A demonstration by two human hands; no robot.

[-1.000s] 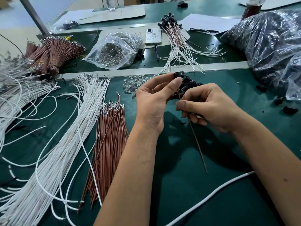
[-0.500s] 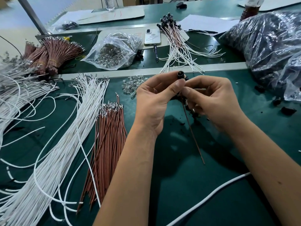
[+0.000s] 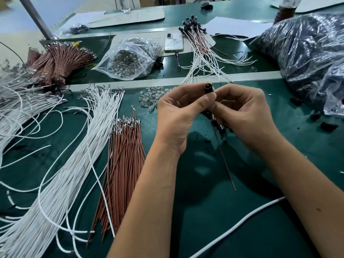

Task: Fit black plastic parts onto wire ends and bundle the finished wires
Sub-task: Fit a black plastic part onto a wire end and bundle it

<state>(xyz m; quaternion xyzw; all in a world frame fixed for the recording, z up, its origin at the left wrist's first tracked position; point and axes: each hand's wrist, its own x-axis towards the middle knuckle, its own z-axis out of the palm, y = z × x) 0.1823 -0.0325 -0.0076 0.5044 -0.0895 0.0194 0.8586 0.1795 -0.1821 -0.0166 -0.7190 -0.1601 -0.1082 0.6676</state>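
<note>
Step in hand: fitting, as I read it; one black plastic part is going onto the top end of a single brown wire. Bundling is not yet begun for this wire.
Left hand: thumb and forefinger pinch the black plastic part at its fingertips.
Right hand: fingers curled, pinching the brown wire just below the part; more black parts sit under its palm, and I cannot tell whether it holds them.
Wire: hangs from the right hand toward the wrists, free end over the green mat.
Stock: loose brown wires beside the left forearm; white wires further out.
Finished wires: beyond both hands.
Next move, my judgement: keep the part steady, push the terminal straight in until seated, then lay the wire with the finished ones.
</note>
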